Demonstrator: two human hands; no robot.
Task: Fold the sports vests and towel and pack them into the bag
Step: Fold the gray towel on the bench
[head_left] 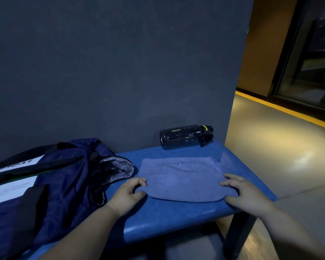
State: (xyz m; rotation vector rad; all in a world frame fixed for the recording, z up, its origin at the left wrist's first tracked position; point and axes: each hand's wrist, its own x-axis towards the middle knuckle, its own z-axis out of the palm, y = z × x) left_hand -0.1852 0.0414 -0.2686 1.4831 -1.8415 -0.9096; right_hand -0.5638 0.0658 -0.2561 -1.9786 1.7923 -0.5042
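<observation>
A blue-grey towel [180, 177] with a printed logo lies folded flat on the blue bench [169, 218]. My left hand [129, 194] grips its near left corner, thumb under the edge and fingers on top. My right hand [246, 194] holds the near right corner the same way. A dark navy bag [68, 177] lies to the left of the towel, its drawstring mouth with a grey lining open toward the towel. No sports vests are visible as separate items.
A dark transparent water bottle [186, 136] lies on its side against the grey wall [120, 72] behind the towel. The bench's right end drops off to a lit floor [289, 156] with a yellow stripe.
</observation>
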